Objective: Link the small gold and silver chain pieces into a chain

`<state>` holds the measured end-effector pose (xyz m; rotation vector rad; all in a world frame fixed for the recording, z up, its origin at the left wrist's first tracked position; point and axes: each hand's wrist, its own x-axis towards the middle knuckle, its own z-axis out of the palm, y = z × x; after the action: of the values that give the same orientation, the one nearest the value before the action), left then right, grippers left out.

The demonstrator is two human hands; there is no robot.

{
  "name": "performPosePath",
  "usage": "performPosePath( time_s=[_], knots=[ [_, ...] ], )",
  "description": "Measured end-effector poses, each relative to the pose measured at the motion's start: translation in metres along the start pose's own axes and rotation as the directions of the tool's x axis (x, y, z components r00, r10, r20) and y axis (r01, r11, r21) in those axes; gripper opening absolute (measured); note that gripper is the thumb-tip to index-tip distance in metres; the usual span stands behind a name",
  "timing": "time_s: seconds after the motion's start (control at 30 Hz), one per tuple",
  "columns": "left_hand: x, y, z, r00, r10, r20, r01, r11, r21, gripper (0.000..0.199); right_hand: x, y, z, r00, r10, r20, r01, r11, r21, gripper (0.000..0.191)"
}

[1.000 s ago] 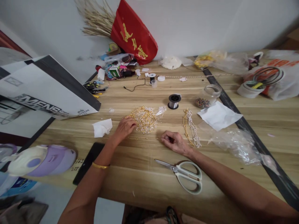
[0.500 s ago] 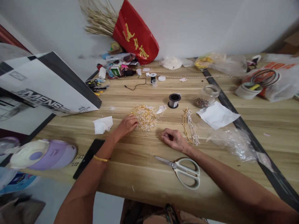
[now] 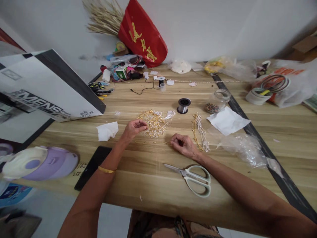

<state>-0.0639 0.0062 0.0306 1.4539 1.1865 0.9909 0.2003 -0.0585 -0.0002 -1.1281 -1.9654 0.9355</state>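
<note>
A tangled pile of gold and silver beaded chains lies in the middle of the wooden table. At its left edge is my left hand, thumb and fingers pinched together; whatever sits between the tips is too small to name. My right hand rests on the table below and right of the pile, its fingers curled in a pinch. What it holds, if anything, I cannot make out. Right of this hand lie gold and silver chain strands. Scissors with pale handles lie nearer me, blades pointing left.
Beyond the pile stands a spool of wire. A glass jar, white paper and a clear plastic bag lie to the right. On the left are a large box, a black flat device and a purple bottle.
My left hand has turned and lifted slightly at the pile's edge, thumb and fingers now meeting in a pinch. My right hand stays in nearly the same place. The view has shifted slightly.
</note>
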Motion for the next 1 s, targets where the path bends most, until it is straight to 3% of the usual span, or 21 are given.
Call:
performPosePath(
  time_s=[0.27, 0.43, 0.7, 0.87, 1.0],
  knots=[
    [0.001, 0.006, 0.013, 0.997, -0.039, 0.062, 0.048, 0.988, -0.147, 0.021, 0.001, -0.004, -0.002, 0.999, 0.043, -0.021, -0.042, 0.998, 0.036, 0.014],
    [0.002, 0.015, 0.022, 0.996, -0.082, 0.044, 0.089, 0.977, -0.192, 0.028, 0.001, -0.002, -0.002, 1.000, 0.025, -0.013, -0.024, 0.997, 0.070, 0.014],
    [0.000, 0.020, 0.045, 0.998, -0.056, 0.020, 0.059, 0.975, -0.213, 0.022, 0.002, -0.002, -0.002, 1.000, 0.017, -0.018, -0.016, 0.997, 0.081, 0.015],
    [0.000, 0.018, 0.056, 0.994, -0.085, 0.062, 0.100, 0.949, -0.300, 0.023, 0.002, -0.002, -0.002, 0.999, 0.015, -0.028, -0.013, 0.996, 0.093, 0.015],
    [0.001, 0.011, 0.061, 0.993, -0.100, 0.064, 0.113, 0.959, -0.260, 0.023, 0.002, 0.000, -0.002, 0.999, 0.002, -0.032, 0.002, 0.995, 0.101, 0.015]
  ],
)
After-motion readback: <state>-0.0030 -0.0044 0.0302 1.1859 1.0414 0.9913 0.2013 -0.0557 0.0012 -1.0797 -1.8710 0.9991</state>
